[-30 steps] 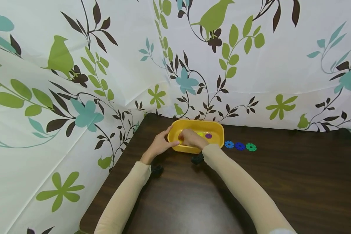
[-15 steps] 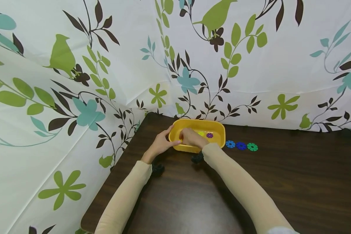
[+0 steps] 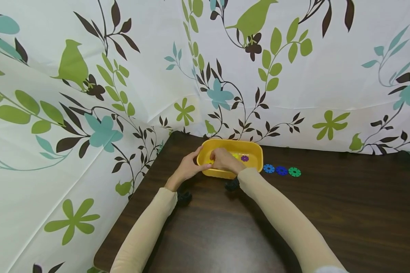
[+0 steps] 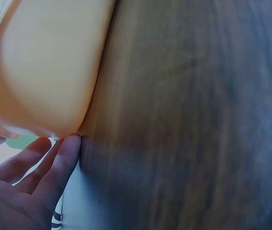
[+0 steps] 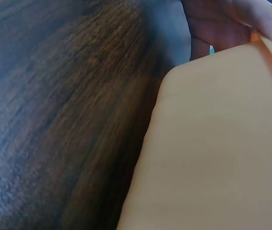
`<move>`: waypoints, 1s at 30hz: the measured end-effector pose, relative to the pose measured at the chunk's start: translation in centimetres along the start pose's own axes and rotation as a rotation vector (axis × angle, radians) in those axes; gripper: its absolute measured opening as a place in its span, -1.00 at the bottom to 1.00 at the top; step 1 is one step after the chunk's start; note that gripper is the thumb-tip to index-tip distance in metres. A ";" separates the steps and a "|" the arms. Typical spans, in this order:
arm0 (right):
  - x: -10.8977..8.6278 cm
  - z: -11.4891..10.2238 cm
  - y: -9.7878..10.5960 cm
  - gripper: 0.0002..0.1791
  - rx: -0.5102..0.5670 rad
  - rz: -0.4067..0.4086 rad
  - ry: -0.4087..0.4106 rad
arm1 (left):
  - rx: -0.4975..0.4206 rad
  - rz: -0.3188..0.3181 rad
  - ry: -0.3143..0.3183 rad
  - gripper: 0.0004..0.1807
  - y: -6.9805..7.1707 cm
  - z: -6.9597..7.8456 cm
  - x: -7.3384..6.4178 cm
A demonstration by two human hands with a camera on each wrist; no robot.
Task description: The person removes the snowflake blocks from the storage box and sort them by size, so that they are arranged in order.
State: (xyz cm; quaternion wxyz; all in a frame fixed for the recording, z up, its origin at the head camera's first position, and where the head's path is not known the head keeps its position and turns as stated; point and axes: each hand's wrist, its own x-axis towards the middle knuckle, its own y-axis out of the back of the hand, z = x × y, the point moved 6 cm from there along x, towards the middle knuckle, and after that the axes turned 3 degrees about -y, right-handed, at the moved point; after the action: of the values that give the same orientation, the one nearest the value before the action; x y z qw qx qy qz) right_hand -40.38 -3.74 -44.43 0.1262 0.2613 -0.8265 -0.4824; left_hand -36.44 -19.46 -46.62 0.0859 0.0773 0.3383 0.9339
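Observation:
A yellow plastic tub stands near the back left of the dark table. My left hand grips its left end, thumb over the rim and fingers against the outer wall; the left wrist view shows those fingertips at the lower edge of the wall. My right hand reaches inside the tub with curled fingers, and I cannot tell whether they pinch a piece. Beside it in the tub lie a purple notched disc and a yellow-green one. The tub wall hides the right hand in the right wrist view.
Right of the tub, a light blue disc, a dark blue disc and a green disc lie in a row on the table. A patterned white cloth hangs behind and along the left side.
The right hand has shifted very slightly within the tub. Left hand, tub and the row of discs keep their places; the head view has moved a little.

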 end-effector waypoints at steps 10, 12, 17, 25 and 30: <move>-1.3 0.9 0.8 -0.41 0.081 0.030 -0.074 | -0.008 0.004 0.006 0.10 0.0 0.0 0.0; -1.7 1.1 1.0 -0.42 0.109 0.031 -0.094 | -0.009 0.003 0.014 0.11 0.0 0.0 0.0; -2.4 1.4 1.7 -0.45 0.141 0.043 -0.116 | -0.003 0.000 0.025 0.12 0.0 0.0 0.0; -3.8 2.2 2.8 -0.47 0.166 0.091 -0.130 | -0.008 -0.003 0.019 0.11 -0.1 0.1 -0.1; -5.0 2.7 3.5 -0.48 0.188 0.128 -0.123 | -0.021 -0.005 0.026 0.09 0.0 0.2 -0.2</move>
State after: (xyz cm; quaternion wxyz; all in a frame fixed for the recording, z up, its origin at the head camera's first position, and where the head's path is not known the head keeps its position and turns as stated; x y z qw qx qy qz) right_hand -38.53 2.40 -42.55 0.0808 0.1887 -0.8892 -0.4089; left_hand -36.18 -19.33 -46.50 0.0845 0.0636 0.3298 0.9381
